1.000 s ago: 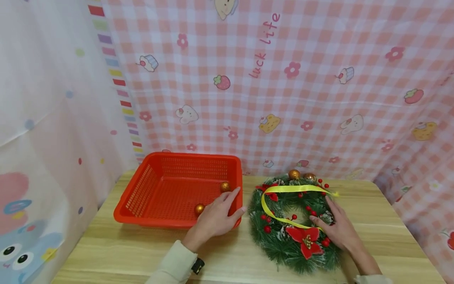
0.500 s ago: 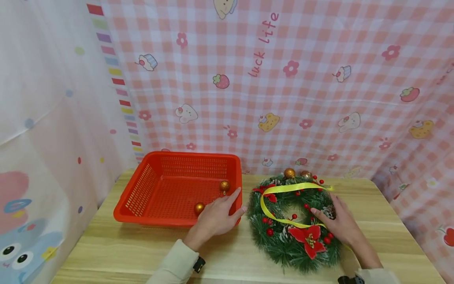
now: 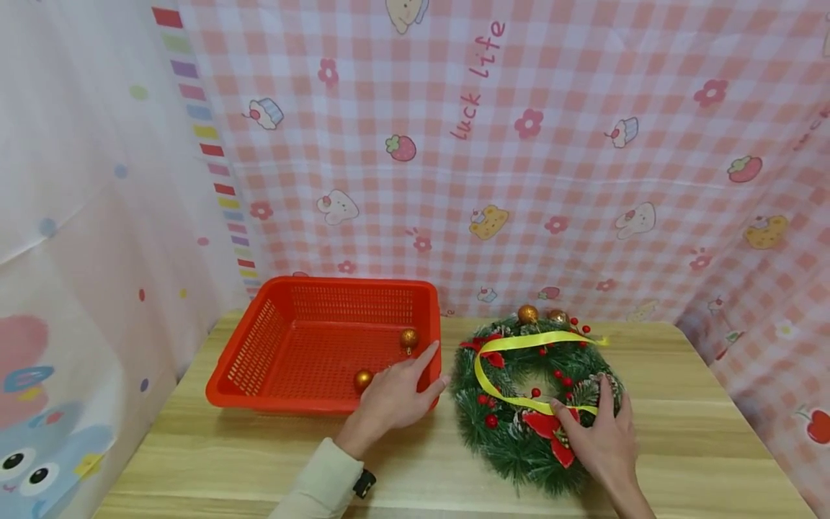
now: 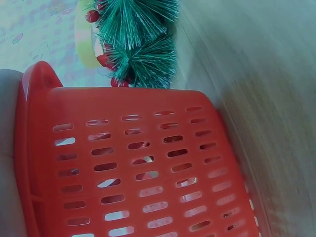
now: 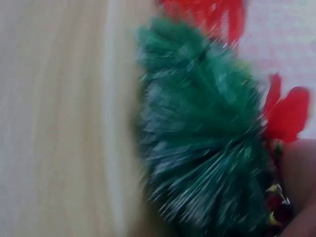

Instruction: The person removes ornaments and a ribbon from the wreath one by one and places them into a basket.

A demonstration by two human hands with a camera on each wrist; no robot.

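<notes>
A red plastic basket [image 3: 353, 285] stands at the left of the table, with two gold balls [image 3: 409, 338] inside. My left hand [image 3: 394, 396] rests over the basket's near right corner, fingers extended along its rim. To the right lies a green wreath [image 3: 483, 436] with red berries, gold balls [image 3: 528, 314] and a yellow ribbon [image 3: 519, 342] looped across it. My right hand [image 3: 603, 443] touches the wreath's right side. Its thumb is over a red fabric flower [image 3: 541, 424], which it partly covers, and its fingers are spread on the greenery.
The wooden table [image 3: 687, 432] ends at the back against a pink checked curtain [image 3: 538, 180]. A pale printed curtain [image 3: 84, 216] hangs at the left. A narrow strip of tabletop separates basket and wreath.
My right hand shifted along the wreath toward its near side, over the red flower. The wreath turned slightly and moved a little left. My left hand stayed on the basket.
</notes>
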